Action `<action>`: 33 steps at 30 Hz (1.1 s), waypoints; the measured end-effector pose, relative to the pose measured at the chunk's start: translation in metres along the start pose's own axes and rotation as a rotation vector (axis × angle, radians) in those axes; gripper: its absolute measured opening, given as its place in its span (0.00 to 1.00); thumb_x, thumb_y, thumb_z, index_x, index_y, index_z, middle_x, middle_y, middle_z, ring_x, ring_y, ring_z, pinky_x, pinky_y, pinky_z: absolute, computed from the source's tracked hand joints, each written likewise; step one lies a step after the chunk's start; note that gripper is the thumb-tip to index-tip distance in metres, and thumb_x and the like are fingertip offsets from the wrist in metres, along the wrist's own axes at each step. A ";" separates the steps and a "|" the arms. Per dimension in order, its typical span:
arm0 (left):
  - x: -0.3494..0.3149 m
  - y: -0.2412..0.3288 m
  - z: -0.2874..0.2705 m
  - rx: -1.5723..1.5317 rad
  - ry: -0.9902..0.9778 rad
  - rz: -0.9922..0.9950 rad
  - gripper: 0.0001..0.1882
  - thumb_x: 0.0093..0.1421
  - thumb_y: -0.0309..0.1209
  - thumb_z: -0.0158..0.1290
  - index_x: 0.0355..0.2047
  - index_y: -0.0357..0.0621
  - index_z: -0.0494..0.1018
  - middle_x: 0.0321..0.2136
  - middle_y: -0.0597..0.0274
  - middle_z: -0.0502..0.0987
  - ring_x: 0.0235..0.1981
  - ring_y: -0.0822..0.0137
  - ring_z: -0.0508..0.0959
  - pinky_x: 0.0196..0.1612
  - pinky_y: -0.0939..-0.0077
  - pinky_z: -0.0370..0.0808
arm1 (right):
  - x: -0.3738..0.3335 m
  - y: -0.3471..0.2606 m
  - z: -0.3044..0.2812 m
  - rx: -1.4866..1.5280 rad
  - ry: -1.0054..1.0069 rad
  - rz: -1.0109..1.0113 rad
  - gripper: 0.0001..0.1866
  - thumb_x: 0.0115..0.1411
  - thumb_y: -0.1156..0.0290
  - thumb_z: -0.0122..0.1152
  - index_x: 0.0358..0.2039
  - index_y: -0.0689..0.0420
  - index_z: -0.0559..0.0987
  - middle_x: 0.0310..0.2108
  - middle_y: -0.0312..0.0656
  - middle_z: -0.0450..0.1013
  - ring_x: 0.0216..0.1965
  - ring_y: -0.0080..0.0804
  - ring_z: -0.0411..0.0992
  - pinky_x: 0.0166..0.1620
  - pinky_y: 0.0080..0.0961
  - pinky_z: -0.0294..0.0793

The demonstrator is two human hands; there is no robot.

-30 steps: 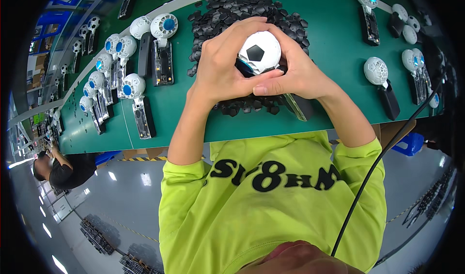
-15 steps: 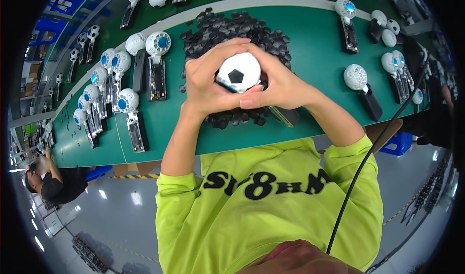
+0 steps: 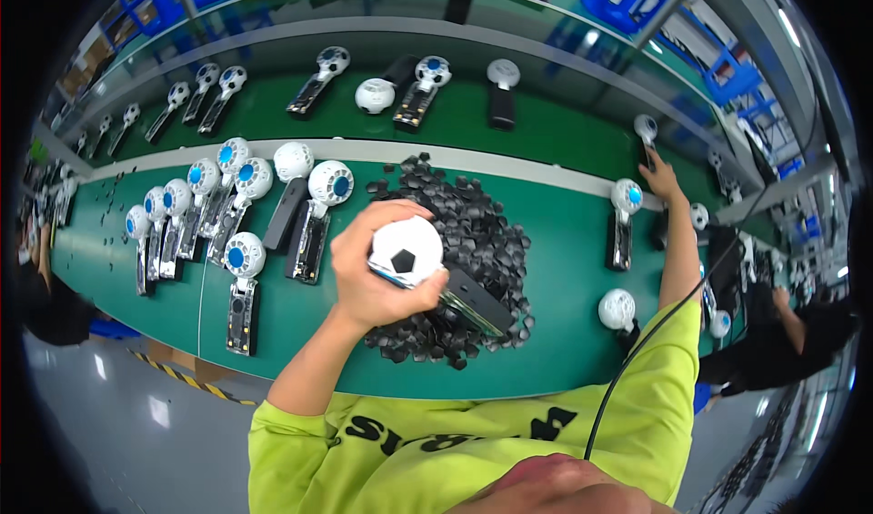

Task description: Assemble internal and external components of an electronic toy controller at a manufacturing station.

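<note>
Two hands, one handheld fan

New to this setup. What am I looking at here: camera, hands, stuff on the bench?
There is no machine here: a person wears a fisheye camera on the head, looking down, so straight edges bend. The left hand holds a small fan with a white ball-patterned head and a dark handle. The right hand reaches far out to another fan at the back. On the green bench lie a heap of small black parts and rows of similar fans. Another person works at the right edge.
</note>
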State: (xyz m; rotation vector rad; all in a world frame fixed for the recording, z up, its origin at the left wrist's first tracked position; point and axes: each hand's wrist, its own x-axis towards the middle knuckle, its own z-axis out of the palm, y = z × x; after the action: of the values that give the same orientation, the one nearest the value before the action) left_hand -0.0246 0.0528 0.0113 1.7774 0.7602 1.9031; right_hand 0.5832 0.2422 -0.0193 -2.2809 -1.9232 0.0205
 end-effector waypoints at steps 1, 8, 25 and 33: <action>0.002 -0.003 0.002 -0.006 -0.028 0.029 0.32 0.32 0.28 0.66 0.43 0.37 0.74 0.37 0.54 0.81 0.32 0.61 0.80 0.38 0.73 0.78 | 0.006 0.024 0.006 0.073 -0.033 0.037 0.31 0.62 0.54 0.55 0.66 0.38 0.65 0.55 0.48 0.72 0.53 0.54 0.69 0.56 0.41 0.70; -0.010 -0.009 0.011 0.093 -0.151 0.062 0.29 0.31 0.28 0.67 0.40 0.39 0.75 0.36 0.56 0.81 0.30 0.63 0.80 0.35 0.74 0.77 | 0.024 0.021 0.013 -0.200 0.102 0.053 0.21 0.61 0.65 0.55 0.57 0.43 0.75 0.47 0.39 0.78 0.47 0.49 0.74 0.51 0.39 0.73; -0.007 0.013 0.008 -0.232 -0.025 -0.443 0.42 0.44 0.27 0.65 0.61 0.43 0.61 0.40 0.53 0.78 0.38 0.62 0.78 0.45 0.73 0.74 | -0.276 -0.074 -0.007 -0.095 0.158 -0.174 0.20 0.59 0.75 0.58 0.53 0.56 0.78 0.63 0.57 0.60 0.58 0.54 0.65 0.58 0.37 0.67; -0.015 0.008 0.018 -0.773 -0.279 -0.668 0.63 0.37 0.29 0.65 0.72 0.48 0.40 0.35 0.44 0.78 0.28 0.63 0.78 0.27 0.77 0.77 | -0.266 -0.296 -0.080 0.542 0.368 -0.670 0.16 0.53 0.83 0.61 0.44 0.62 0.79 0.40 0.41 0.78 0.41 0.34 0.75 0.48 0.25 0.72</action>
State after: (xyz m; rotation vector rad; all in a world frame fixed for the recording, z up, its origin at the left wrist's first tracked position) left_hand -0.0046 0.0396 0.0057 1.0750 0.3588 1.2140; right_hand 0.2565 0.0206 0.0737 -1.1539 -2.0466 0.0335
